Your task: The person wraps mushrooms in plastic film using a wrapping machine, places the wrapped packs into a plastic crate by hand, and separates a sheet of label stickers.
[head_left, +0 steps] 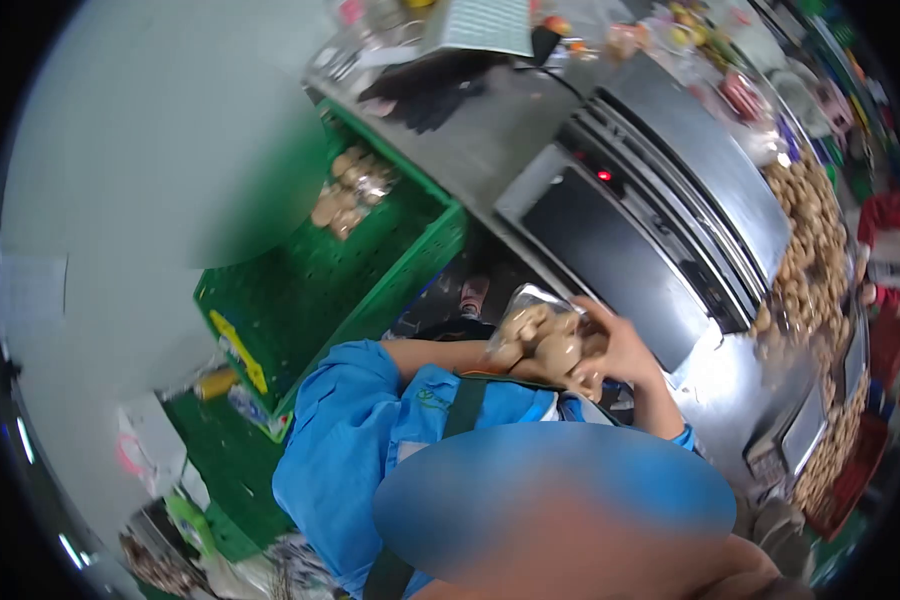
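Note:
A clear plastic pack of brown mushrooms [545, 340] is held close in front of my blue shirt. My right hand [622, 350] grips its right side, the fingers curled over the edge. From the left, my left forearm [435, 354] runs across to the pack. My left hand is hidden behind the pack, so its fingers do not show. Similar wrapped packs of mushrooms [350, 190] lie at the far end of a green plastic crate [410, 270] on my left.
A metal wrapping machine [610, 260] with a dark plate and a red light stands ahead. Loose mushrooms [805, 230] are heaped at the right beside a scale [805, 430]. Dark gloves [435, 95] lie on the far bench. A person in red [885, 215] is at the right edge.

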A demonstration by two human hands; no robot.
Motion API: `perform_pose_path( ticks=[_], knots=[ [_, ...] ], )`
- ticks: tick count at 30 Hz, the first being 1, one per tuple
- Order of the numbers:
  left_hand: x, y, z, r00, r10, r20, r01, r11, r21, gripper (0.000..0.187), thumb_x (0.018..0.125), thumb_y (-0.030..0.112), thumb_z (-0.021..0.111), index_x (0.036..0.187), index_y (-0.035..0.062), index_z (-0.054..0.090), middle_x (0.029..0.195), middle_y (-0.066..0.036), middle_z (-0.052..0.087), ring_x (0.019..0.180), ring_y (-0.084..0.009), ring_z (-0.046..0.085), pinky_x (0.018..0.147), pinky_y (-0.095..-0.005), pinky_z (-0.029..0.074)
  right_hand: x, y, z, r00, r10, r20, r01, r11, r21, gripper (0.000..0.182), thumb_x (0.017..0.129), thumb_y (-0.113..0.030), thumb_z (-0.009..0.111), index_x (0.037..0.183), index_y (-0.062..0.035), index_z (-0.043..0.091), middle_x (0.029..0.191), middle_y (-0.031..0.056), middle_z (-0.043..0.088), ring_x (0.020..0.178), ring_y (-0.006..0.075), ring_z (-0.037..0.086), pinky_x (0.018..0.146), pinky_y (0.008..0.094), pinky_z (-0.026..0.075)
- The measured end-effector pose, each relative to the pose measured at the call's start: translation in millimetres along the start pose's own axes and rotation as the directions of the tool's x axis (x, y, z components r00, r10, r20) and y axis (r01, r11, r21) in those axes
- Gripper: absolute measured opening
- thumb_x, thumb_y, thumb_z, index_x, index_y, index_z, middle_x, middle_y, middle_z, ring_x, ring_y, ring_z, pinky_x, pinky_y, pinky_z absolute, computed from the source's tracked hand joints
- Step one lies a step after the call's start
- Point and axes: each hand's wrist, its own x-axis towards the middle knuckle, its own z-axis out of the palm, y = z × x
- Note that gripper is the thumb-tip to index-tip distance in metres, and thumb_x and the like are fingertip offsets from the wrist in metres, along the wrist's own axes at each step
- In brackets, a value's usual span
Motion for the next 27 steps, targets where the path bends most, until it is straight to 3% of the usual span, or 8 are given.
perform_pose_path(
  ticks=[4, 6, 8, 12, 14, 18, 24, 27],
  knots=[
    [-84.2, 41.6, 1.0, 0.788, 0.596, -0.151, -0.614, 0.780, -0.123, 0.069, 0.087, 0.049, 0.042, 0.137, 0.0065, 0.019, 0.137, -0.014, 0.029, 0.126, -0.0309, 0.031, 0.099, -0.0426, 0.033, 71.5, 29.5, 16.3, 0.906, -0.106, -0.411, 0.246, 0.920, 0.305, 0.080, 0.059, -0.016, 0.077, 0.125, 0.0004, 0.034, 0.112, 0.0174, 0.053, 0.096, 0.0255, 0.057, 0.081, 0.0348, 0.047],
    [-127.6, 70.0, -1.2, 0.290, 0.954, -0.077, -0.421, 0.200, 0.885, 0.084, 0.085, 0.049, 0.046, 0.139, 0.0058, -0.001, 0.136, -0.010, 0.029, 0.118, -0.0212, 0.037, 0.094, -0.0373, 0.037, 136.6, 6.3, 65.3, 0.863, -0.340, -0.373, 0.322, 0.940, -0.112, 0.088, 0.059, -0.017, 0.078, 0.129, 0.0016, 0.026, 0.123, 0.0223, 0.042, 0.113, 0.0323, 0.047, 0.094, 0.0386, 0.038],
    [-177.2, 110.0, -27.8, -0.131, 0.989, -0.064, -0.353, 0.014, 0.936, 0.076, 0.084, 0.038, 0.056, 0.137, 0.0042, 0.014, 0.132, -0.014, 0.034, 0.115, -0.0232, 0.042, 0.094, -0.0346, 0.038, 180.8, -49.6, 127.7, 0.924, -0.340, -0.173, 0.308, 0.932, -0.190, 0.101, 0.063, -0.031, 0.077, 0.135, 0.0002, 0.014, 0.130, 0.0249, 0.032, 0.122, 0.0349, 0.034, 0.097, 0.0380, 0.035],
    [-341.4, 143.0, -156.5, -0.147, 0.793, -0.591, -0.866, 0.186, 0.464, 0.046, 0.089, 0.041, 0.045, 0.120, 0.0080, 0.045, 0.109, -0.009, 0.053, 0.096, -0.0193, 0.054, 0.081, -0.0358, 0.048, 249.3, -73.3, 161.2, 0.910, -0.398, 0.120, 0.412, 0.902, -0.128, 0.080, 0.074, -0.020, 0.069, 0.135, -0.0010, 0.021, 0.124, 0.0180, 0.042, 0.112, 0.0246, 0.044, 0.095, 0.0360, 0.035],
    [-400.1, 134.8, -221.6, -0.548, 0.630, -0.551, -0.634, 0.116, 0.764, 0.045, 0.086, 0.038, 0.054, 0.113, 0.0019, 0.051, 0.101, -0.010, 0.057, 0.091, -0.0156, 0.056, 0.078, -0.0315, 0.047, 262.1, -52.4, 153.6, 0.945, -0.317, 0.084, 0.304, 0.942, 0.140, 0.052, 0.081, -0.011, 0.061, 0.126, -0.0013, 0.038, 0.104, 0.0088, 0.057, 0.093, 0.0171, 0.054, 0.082, 0.0278, 0.044],
    [-453.9, 121.0, -355.0, -0.792, 0.416, -0.447, -0.310, 0.357, 0.881, 0.065, 0.076, 0.043, 0.063, 0.122, -0.0005, 0.046, 0.110, -0.017, 0.057, 0.100, -0.0252, 0.055, 0.084, -0.0329, 0.043, 249.9, -15.3, 136.5, 0.980, -0.008, -0.198, 0.072, 0.944, 0.320, 0.026, 0.086, -0.005, 0.053, 0.111, 0.0007, 0.050, 0.086, 0.0057, 0.059, 0.079, 0.0117, 0.056, 0.074, 0.0246, 0.045],
    [-414.7, 161.8, -321.0, -0.855, 0.305, -0.419, 0.187, 0.936, 0.299, 0.064, 0.082, 0.055, 0.042, 0.128, 0.0103, 0.040, 0.122, -0.021, 0.046, 0.115, -0.0364, 0.041, 0.092, -0.0488, 0.034, 230.0, 6.2, 143.8, 0.934, 0.076, -0.349, 0.017, 0.967, 0.256, 0.020, 0.086, -0.004, 0.052, 0.105, 0.0012, 0.053, 0.085, 0.0064, 0.060, 0.077, 0.0113, 0.057, 0.071, 0.0241, 0.047],
    [-414.6, 176.3, -291.0, -0.808, 0.585, -0.068, 0.475, 0.715, 0.514, 0.048, 0.083, 0.042, 0.047, 0.115, 0.0070, 0.051, 0.117, -0.023, 0.047, 0.108, -0.0371, 0.043, 0.089, -0.0503, 0.035, 202.7, 10.1, 134.1, 0.920, 0.074, -0.384, 0.045, 0.955, 0.293, 0.020, 0.086, -0.006, 0.053, 0.105, 0.0010, 0.053, 0.086, 0.0067, 0.060, 0.076, 0.0110, 0.057, 0.070, 0.0245, 0.047]
  ],
)
